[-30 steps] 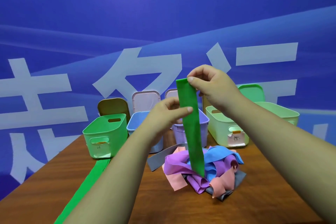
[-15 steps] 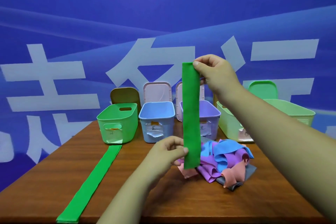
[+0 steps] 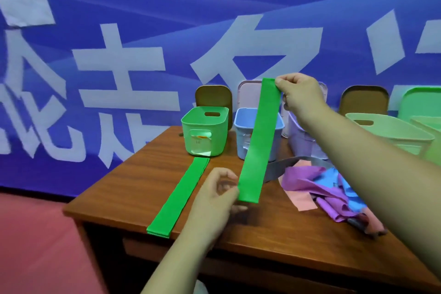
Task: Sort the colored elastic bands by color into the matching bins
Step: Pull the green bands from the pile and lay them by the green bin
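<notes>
Looks like a staged demo booth: huge blue printed banner (image 3: 167,7) behind a wooden desk (image 3: 143,186), plastic bins (image 3: 205,136), pink floor (image 3: 35,246).

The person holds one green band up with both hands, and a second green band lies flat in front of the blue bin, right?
Not quite. In the head view the flat green band lies in front of the green bin, not the blue bin. The left hand and right hand do hold the raised green band.

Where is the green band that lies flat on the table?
Head view: the flat green band lies left on the table, from the green bin to the near edge, beside the left hand.
</notes>
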A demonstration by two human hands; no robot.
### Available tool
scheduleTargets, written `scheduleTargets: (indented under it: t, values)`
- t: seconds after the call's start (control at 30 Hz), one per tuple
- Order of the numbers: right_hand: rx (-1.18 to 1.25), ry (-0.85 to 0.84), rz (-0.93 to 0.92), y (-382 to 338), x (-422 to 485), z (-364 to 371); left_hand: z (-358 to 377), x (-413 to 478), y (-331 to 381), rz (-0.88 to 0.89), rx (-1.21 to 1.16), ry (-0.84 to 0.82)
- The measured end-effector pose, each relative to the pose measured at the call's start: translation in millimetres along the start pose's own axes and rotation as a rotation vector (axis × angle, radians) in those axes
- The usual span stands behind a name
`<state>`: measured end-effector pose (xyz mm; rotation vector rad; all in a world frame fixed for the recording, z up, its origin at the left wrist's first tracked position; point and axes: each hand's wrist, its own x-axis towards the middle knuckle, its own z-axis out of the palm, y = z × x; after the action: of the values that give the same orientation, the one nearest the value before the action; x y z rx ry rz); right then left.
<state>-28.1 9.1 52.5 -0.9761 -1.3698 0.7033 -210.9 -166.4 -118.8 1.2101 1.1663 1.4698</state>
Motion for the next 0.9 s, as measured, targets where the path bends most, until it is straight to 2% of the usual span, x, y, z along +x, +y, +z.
scheduleTargets:
  t: [0.17, 0.33, 0.43, 0.57, 0.7, 0.9]
  values:
    - [0.023, -0.046, 0.132, 37, -14, 46, -50, -24, 5, -0.092, 0.069, 0.130]
    - [0.041, -0.063, 0.224, 76, -31, 91, -85, -50, 13, -0.106, -0.097, 0.248]
    - [0.020, -0.073, 0.279, 96, -38, 125, -108, -62, 12, -0.062, 0.032, 0.324]
    - [-0.009, -0.112, 0.286, 121, -51, 168, -130, -74, 8, -0.047, 0.176, 0.366]
    - [-0.027, -0.138, 0.337, 153, -55, 201, -140, -81, 5, -0.065, 0.197, 0.409]
    - [-0.173, -0.146, 0.245, 169, -73, 222, -150, -77, -7, -0.127, 0.201, 0.411]
